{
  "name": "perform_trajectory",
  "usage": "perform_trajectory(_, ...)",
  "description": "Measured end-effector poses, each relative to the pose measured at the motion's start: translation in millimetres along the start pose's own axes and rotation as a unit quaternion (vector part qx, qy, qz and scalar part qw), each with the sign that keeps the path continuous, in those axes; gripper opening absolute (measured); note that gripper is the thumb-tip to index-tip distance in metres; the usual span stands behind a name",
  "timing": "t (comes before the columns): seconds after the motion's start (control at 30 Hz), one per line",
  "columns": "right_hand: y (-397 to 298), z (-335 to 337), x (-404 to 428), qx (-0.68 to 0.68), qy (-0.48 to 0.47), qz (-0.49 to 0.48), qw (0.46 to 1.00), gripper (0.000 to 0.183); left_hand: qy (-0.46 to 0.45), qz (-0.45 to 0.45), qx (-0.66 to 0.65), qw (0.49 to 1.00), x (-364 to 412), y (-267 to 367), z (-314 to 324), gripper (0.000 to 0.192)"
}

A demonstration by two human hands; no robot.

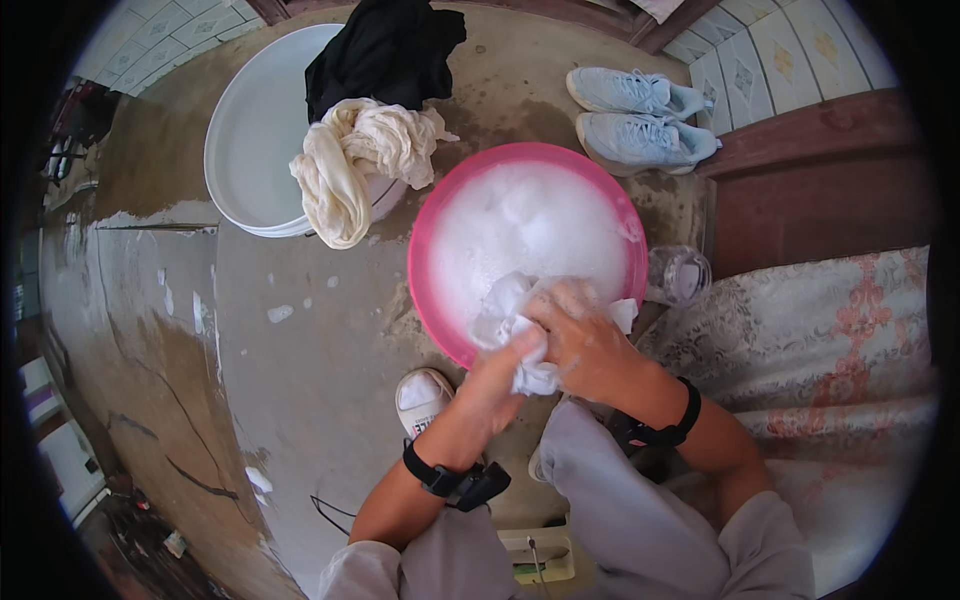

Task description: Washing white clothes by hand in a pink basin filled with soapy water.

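A wet white cloth (534, 375) is bunched between my two hands above the near rim of a pink basin (418, 255). My left hand (496, 382) grips it from the left, thumb pointing up. From the right, my right hand (581, 337) closes over the cloth, its fingers blurred and wet with suds. Part of the fabric hangs towards the thick white foam (525, 217) that covers the water. A white corner of cloth sticks out just right of my right hand. Whatever lies under the foam is hidden.
Left of the basin stands a white tub (255, 142), with a black garment (382, 56) and a cream cloth (337, 180) at its right side. Light blue sneakers (637, 139) and a clear plastic container (679, 276) sit to the right. A patterned curtain (810, 345) hangs near my right arm.
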State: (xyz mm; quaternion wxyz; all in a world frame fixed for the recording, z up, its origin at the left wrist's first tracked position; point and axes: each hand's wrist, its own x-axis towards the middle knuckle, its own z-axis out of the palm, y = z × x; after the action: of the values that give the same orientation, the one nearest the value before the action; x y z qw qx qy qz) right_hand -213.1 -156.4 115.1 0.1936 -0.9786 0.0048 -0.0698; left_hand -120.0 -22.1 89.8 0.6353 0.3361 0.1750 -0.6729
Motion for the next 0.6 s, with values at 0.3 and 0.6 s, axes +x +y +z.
perform_trajectory(0.3, -3, -32, -16, 0.396, 0.051, 0.049, 0.915, 0.08, -0.026, 0.05, 0.016, 0.998, -5, -2, 7, 0.049)
perform_trajectory(0.6, -19, 1, -37, 0.633, 0.325, 0.173, 0.681, 0.113, -0.132, 0.017, -0.1, 0.986, -7, -11, 22, 0.049)
